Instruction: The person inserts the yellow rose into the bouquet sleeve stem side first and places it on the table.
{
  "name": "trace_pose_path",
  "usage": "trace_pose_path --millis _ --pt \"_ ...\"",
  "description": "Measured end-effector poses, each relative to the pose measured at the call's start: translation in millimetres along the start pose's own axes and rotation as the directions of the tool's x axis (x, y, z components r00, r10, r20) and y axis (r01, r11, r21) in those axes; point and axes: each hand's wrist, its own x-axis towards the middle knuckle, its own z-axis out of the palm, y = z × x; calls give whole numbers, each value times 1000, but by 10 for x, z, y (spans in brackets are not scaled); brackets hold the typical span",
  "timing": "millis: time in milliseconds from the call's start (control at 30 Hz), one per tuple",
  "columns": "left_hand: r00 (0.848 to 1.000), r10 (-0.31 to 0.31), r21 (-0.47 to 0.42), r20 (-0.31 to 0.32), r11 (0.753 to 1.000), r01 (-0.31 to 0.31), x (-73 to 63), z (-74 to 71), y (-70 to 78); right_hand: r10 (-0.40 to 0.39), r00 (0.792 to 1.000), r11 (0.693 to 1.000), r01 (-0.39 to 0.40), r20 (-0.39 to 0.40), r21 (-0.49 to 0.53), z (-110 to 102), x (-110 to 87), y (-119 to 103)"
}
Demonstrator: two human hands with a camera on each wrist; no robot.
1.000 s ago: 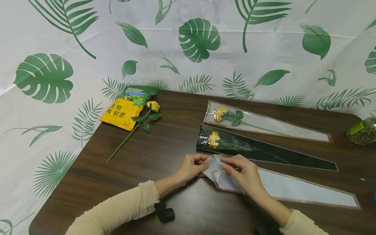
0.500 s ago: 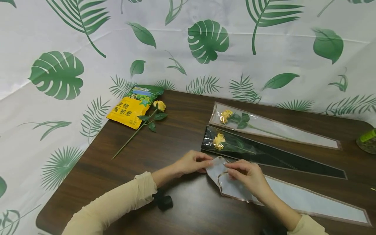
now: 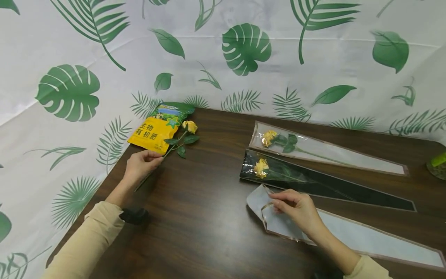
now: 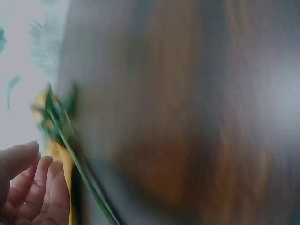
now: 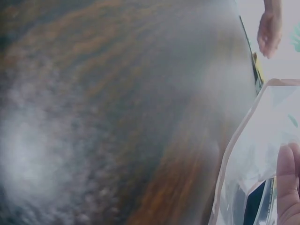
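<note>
A yellow rose (image 3: 189, 126) with green leaves lies at the left of the table, its long stem running toward the front. Over that stem hovers my left hand (image 3: 142, 166), its fingers loosely bent. In the left wrist view the stem (image 4: 84, 173) passes just right of the fingers, with nothing between them and the thumb. My right hand (image 3: 296, 209) pinches the upper edge of a white, clear-fronted flower sleeve (image 3: 379, 236) near its wide end. The mouth of this sleeve gapes, and its white back (image 3: 256, 199) sticks out to the left.
A yellow and green fertilizer bag (image 3: 150, 133) lies beside the rose's head. Farther back are a black sleeve (image 3: 366, 193) and another white sleeve (image 3: 379, 166), each with a yellow rose inside. A jar with a green label (image 3: 438, 164) stands at the right edge.
My left hand has let go of the white sleeve's mouth and moved left to the rose stem. My right hand keeps its pinch on the sleeve.
</note>
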Motion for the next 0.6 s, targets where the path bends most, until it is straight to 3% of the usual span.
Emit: trace_pose_path --millis 100,233,467,600 --pt "999 -39 76 -11 996 40 35 -68 -140 6 1000 1000 -6 0 3 -1 14 -13" --pt "999 -47 108 27 993 44 55 -30 -198 12 1000 1000 -12 -6 1 -14 -9 -15" --pt "997 33 128 73 991 -43 68 93 -104 21 1000 1000 -22 -23 -10 -34 -28 -23" --pt "984 25 110 174 993 -44 69 142 -23 26 999 1000 -26 -27 -17 -28 -9 -27"
